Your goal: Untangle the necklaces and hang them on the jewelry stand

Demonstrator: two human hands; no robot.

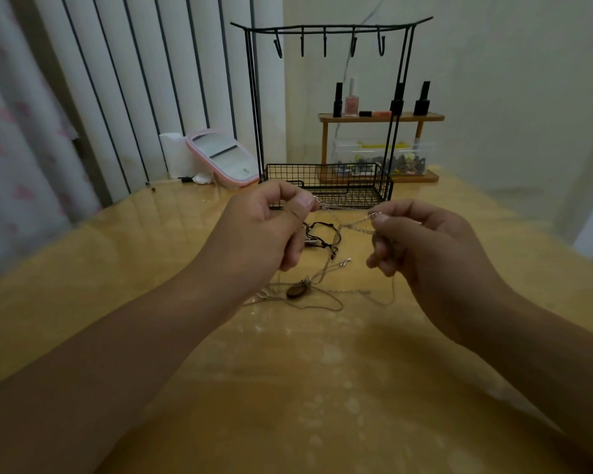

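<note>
My left hand point(271, 224) and my right hand point(421, 237) are raised above the table, each pinching one end of a thin silver chain necklace point(351, 224) stretched between them. Below it a tangle of necklaces point(319, 268) lies on the table: a black cord, thin chains, and a brown oval pendant point(297, 290). The black wire jewelry stand point(329, 29) rises behind my hands with several bare hooks on its top bar and a mesh basket point(329, 183) at its base.
A pink-framed mirror point(221, 155) leans at the back left beside a white roll point(173, 155). Behind the stand, a wooden shelf point(380, 117) carries nail polish bottles over a clear box of small items. The tan table point(288, 388) is glossy.
</note>
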